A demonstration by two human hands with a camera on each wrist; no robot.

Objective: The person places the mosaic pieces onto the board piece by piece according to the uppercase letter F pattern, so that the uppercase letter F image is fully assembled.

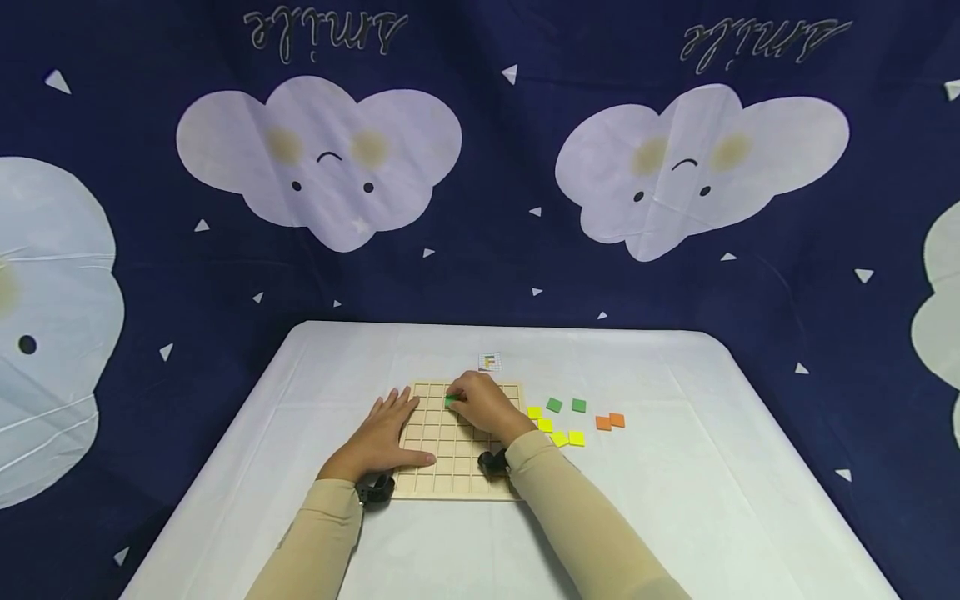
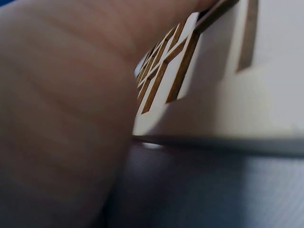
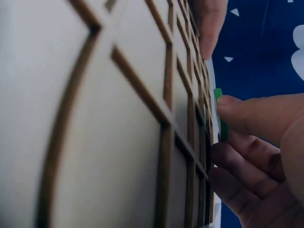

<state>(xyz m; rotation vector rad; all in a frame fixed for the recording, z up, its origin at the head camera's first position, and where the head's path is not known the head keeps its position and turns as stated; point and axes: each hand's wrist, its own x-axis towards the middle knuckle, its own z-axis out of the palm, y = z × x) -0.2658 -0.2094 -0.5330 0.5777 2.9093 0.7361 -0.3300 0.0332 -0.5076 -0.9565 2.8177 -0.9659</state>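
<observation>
A light wooden grid board (image 1: 442, 482) lies on the table. My right hand (image 1: 483, 406) reaches over its far part and pinches a green square tile (image 3: 218, 95) between thumb and fingers, close over the grid. In the head view that tile shows only partly beside the fingertips. My left hand (image 1: 382, 437) rests on the board's left edge, fingers straight and spread, thumb lying across the grid. Its palm and wrist fill much of the left wrist view, hiding part of the board.
Right of the board lie yellow tiles (image 1: 576, 438), two green tiles (image 1: 579, 406) and two orange tiles (image 1: 603, 423). A small printed card (image 1: 490, 362) sits beyond the board's far edge. The white-covered table (image 1: 712, 500) ends before a dark blue cloud-patterned curtain (image 1: 510, 167).
</observation>
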